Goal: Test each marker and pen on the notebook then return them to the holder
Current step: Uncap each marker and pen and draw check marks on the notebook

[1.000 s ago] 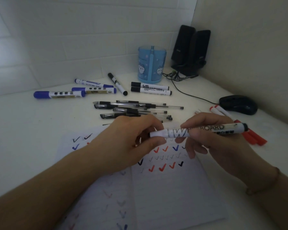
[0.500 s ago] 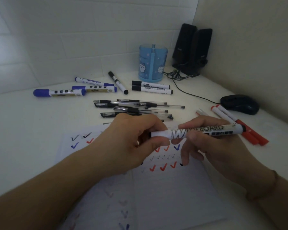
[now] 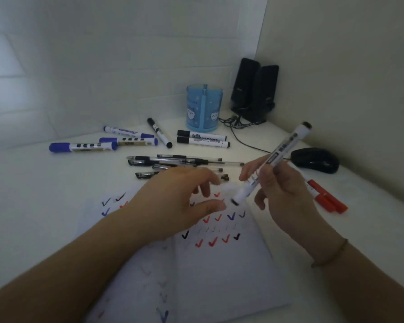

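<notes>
My right hand (image 3: 282, 194) grips a white whiteboard marker (image 3: 282, 150) by its middle. It is tilted, black butt end up to the right, and the lower end with its small dark tip hangs just above the open notebook (image 3: 219, 276). My left hand (image 3: 180, 201) hovers over the notebook's upper part with loosely curved fingers. Thumb and forefinger are apart, a little left of the marker's lower end, and I see nothing in that hand. Red, blue and black ticks cover the pages. The blue holder (image 3: 204, 110) stands at the back.
Blue markers (image 3: 82, 146), black markers (image 3: 201, 138) and several gel pens (image 3: 173, 162) lie between the notebook and the holder. Red markers (image 3: 324, 197) lie at the right. A black mouse (image 3: 315, 159) and black speakers (image 3: 254, 89) with cables fill the back right corner.
My left hand has let go of the marker's left end and opened. My right hand has swung the marker from level to steeply tilted, butt end up.
</notes>
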`<state>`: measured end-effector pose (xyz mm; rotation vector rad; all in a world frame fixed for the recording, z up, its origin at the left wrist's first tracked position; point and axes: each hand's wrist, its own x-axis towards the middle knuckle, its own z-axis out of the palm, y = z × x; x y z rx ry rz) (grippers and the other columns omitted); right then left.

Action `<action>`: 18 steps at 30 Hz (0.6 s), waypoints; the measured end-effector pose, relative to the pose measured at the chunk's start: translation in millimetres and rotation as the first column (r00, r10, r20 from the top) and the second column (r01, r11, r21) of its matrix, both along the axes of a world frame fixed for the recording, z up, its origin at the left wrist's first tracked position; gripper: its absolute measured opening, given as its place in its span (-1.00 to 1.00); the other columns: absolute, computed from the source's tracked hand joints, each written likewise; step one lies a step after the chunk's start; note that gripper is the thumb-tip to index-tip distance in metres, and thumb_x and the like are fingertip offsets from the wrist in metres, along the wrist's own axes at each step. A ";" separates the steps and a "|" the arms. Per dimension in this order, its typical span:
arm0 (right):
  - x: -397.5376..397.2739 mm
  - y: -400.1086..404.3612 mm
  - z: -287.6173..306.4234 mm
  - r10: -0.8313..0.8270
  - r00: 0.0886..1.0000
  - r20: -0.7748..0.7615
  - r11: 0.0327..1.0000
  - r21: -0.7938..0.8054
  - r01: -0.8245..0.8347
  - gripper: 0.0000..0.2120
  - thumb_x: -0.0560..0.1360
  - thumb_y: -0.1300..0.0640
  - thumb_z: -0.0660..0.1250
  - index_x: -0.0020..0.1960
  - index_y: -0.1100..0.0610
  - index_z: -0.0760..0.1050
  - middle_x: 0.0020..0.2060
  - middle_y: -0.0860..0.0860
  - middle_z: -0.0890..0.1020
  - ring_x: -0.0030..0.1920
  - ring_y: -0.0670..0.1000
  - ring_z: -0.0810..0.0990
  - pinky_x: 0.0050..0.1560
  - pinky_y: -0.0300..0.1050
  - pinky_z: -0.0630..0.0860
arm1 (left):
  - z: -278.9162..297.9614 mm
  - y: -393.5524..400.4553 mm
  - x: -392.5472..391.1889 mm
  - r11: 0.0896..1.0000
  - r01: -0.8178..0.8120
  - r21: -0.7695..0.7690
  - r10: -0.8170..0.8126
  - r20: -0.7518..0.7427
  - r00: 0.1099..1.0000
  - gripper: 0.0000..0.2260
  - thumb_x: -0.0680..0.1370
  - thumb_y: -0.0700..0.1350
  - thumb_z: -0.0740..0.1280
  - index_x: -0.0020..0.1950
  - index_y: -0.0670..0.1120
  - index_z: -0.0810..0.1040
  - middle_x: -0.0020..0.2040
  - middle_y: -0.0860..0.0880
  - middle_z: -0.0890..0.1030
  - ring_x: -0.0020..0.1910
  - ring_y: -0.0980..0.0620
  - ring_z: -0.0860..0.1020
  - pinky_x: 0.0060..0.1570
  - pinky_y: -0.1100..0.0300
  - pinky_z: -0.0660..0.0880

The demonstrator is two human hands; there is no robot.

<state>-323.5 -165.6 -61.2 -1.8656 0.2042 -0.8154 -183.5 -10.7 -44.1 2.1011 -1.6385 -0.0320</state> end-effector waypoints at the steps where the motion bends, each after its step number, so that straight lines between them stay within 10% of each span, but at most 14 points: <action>1: -3.5 -4.0 2.2 -0.069 0.997 -0.035 0.997 -0.045 0.068 -0.70 0.54 -0.19 0.12 -0.11 -0.01 0.47 -0.23 0.10 0.59 -0.41 0.09 0.51 -0.50 -0.20 0.41 | 2.8 1.5 1.3 0.995 -0.026 0.101 0.020 0.059 0.998 -0.58 0.44 0.32 0.21 0.26 0.23 0.41 0.04 0.26 0.51 0.00 0.27 0.44 0.07 0.21 0.48; 5: -16.8 -21.9 8.2 -0.418 0.863 -0.286 0.865 -0.415 0.282 -0.68 0.41 -0.31 0.13 -0.14 -0.06 0.39 -0.43 -0.05 0.55 -0.50 -0.16 0.50 -0.46 -0.34 0.38 | 10.5 10.3 8.2 0.918 -0.070 0.390 0.002 0.174 0.985 -0.48 0.48 0.27 0.28 0.40 0.20 0.28 0.32 0.20 0.36 0.27 0.17 0.32 0.30 0.18 0.33; 10: -22.3 -35.3 3.4 -0.690 0.518 -0.506 0.631 -0.770 0.090 -0.60 0.40 -0.40 0.19 0.09 -0.18 0.41 -0.27 -0.22 0.45 -0.32 -0.15 0.46 -0.30 -0.23 0.35 | 33.7 23.1 14.2 0.711 -0.133 0.690 0.006 0.183 0.983 -0.21 0.41 0.24 0.39 0.51 0.21 0.02 0.51 0.17 0.06 0.48 0.08 0.08 0.42 0.02 0.19; 13: -20.9 -33.8 3.5 -0.743 0.465 -0.482 0.570 -0.819 0.061 -0.60 0.44 -0.37 0.18 0.15 -0.17 0.41 -0.20 -0.12 0.49 -0.25 -0.13 0.42 -0.21 -0.20 0.37 | 43.7 19.7 11.5 0.574 -0.177 0.800 0.032 0.194 0.981 -0.13 0.37 0.10 0.50 0.51 0.18 0.01 0.51 0.12 0.10 0.46 0.02 0.18 0.38 -0.03 0.26; 18: -21.6 -27.0 11.3 -0.777 0.470 -0.418 0.516 -0.851 0.095 -0.72 0.53 -0.26 0.13 0.13 -0.16 0.41 -0.22 -0.14 0.42 -0.25 -0.11 0.38 -0.22 -0.20 0.35 | 39.5 -2.0 -4.9 0.533 -0.377 0.758 0.045 0.420 0.907 -0.61 0.54 -0.16 0.32 0.36 -0.12 0.37 0.26 -0.10 0.48 0.17 -0.05 0.51 0.09 0.14 0.45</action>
